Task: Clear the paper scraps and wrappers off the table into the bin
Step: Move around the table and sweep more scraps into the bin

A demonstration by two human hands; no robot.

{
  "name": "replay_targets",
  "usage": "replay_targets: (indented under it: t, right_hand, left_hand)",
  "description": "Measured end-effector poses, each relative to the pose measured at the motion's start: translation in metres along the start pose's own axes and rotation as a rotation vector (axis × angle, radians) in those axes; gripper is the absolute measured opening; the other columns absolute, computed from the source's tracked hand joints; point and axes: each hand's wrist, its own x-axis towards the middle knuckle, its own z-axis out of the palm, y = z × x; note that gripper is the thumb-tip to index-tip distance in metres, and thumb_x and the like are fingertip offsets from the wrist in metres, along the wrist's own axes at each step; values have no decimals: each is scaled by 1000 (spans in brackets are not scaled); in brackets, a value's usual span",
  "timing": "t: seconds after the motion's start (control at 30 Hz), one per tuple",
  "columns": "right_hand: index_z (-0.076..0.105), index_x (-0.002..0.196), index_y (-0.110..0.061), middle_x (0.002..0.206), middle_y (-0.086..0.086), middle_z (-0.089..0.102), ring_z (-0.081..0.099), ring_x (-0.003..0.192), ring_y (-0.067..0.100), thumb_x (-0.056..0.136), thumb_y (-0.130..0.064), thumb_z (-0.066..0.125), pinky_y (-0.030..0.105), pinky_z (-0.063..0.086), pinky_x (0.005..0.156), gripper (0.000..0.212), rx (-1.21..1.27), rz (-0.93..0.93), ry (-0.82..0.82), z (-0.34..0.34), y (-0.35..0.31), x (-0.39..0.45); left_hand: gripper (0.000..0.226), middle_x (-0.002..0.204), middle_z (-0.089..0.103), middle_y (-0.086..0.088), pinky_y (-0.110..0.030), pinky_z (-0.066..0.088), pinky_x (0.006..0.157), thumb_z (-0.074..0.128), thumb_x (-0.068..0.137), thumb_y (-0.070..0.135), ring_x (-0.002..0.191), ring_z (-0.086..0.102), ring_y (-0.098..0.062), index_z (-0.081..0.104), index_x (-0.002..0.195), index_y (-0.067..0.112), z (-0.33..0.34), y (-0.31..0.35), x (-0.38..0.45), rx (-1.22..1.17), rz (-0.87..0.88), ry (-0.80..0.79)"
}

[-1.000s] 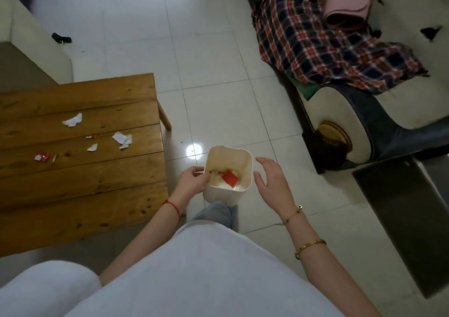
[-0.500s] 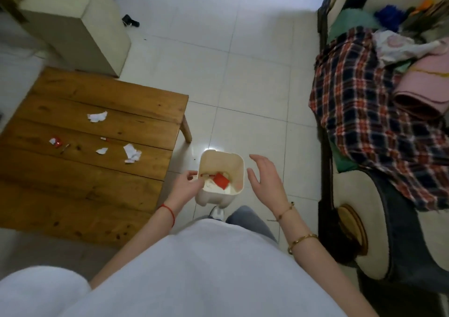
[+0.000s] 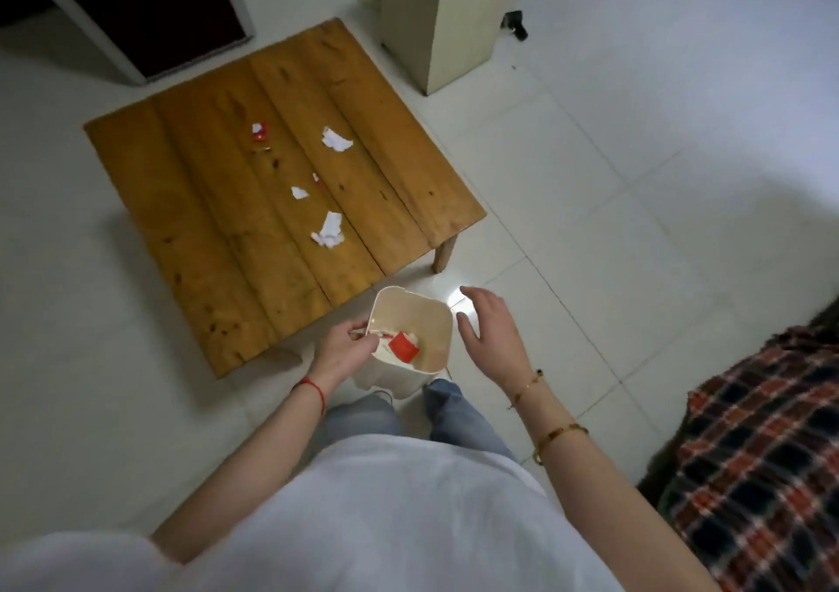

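Note:
A small cream bin (image 3: pixel 433 319) hangs above the floor by the near corner of the low wooden table (image 3: pixel 218 246). My left hand (image 3: pixel 343 353) grips the bin's left rim. A red wrapper (image 3: pixel 403 346) and white scraps lie inside the bin. My right hand (image 3: pixel 492 332) hovers open just right of the bin, not touching it. On the table lie white paper scraps (image 3: pixel 328 229), (image 3: pixel 336 139), (image 3: pixel 298 192), a tiny scrap (image 3: pixel 315 178) and a red and white wrapper (image 3: pixel 259 132).
A cream box-shaped stand (image 3: pixel 449 15) rises beyond the table's far corner, with a small black thing (image 3: pixel 515 28) on the floor beside it. A dark doorway (image 3: pixel 136 6) is at the upper left. A plaid blanket (image 3: pixel 749 455) lies at the right. White tiled floor surrounds the table.
The view has swung to the left, so the table now sits ahead and the sofa has slid out at the right. My hands and the bin keep the same pose.

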Motion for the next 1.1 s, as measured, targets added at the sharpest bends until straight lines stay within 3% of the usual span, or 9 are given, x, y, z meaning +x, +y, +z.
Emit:
replay_targets:
  t: [0.1,0.23,0.37,0.5,0.63,0.73,0.8,0.97,1.1]
  right_hand:
    - [46,136,-13,139,7,50,43,128,22,98,-31,44,36,36,109,42,-59,-120,-90,-8,10,37]
    - [47,135,-10,136,10,52,46,125,26,97,-27,47,36,37,106,42,-92,-250,-172,-7,16,87]
    - [45,137,-9,139,10,49,44,128,26,96,-25,48,40,36,109,44,-100,-349,-254,16,11,143]
    - [40,141,-11,145,9,43,40,132,26,97,-28,46,39,35,111,47,-179,-470,-347,56,-4,201]
    - [33,145,-10,153,11,32,31,139,28,97,-25,45,41,32,113,53,-256,-572,-438,102,-25,254]
    - [28,147,-10,156,12,26,30,140,31,96,-26,45,43,30,113,56,-293,-620,-504,138,-37,285]
    - [24,149,-13,158,10,22,26,142,30,97,-28,43,45,29,114,57,-328,-649,-535,160,-42,300]
    - [17,151,-11,160,10,14,9,148,27,98,-25,44,45,12,120,61,-362,-743,-598,207,-43,324]
    - [21,150,-8,160,12,14,7,148,30,97,-21,45,44,11,121,59,-355,-771,-630,228,-32,327]
  left_hand:
    - [49,98,71,-5,-33,51,80,61,72,25,95,67,-27,63,119,14,12,-5,7,-107,-92,82]
    - [54,103,71,-2,-37,54,90,58,66,32,97,66,-23,64,117,19,22,-12,22,-198,-188,142]
    - [53,98,69,4,-37,54,89,59,66,30,94,66,-18,62,118,21,32,-23,42,-303,-249,202]
    - [50,102,72,0,-32,55,77,58,63,28,93,67,-19,65,112,22,45,-41,68,-394,-315,199]
    - [40,98,71,1,-34,56,84,60,65,26,90,67,-18,66,105,23,59,-62,93,-508,-426,243]
    - [26,91,66,8,-21,48,65,65,70,26,80,62,-8,62,95,28,67,-74,112,-527,-436,273]
    - [21,87,62,11,-19,41,61,68,74,26,80,58,-9,59,93,30,70,-82,125,-515,-428,282]
    - [26,93,63,11,-16,41,61,66,75,23,79,57,-2,61,99,29,74,-98,157,-538,-410,289]
    - [35,98,63,10,-11,38,60,65,76,21,79,55,4,61,111,24,74,-105,175,-552,-399,290]
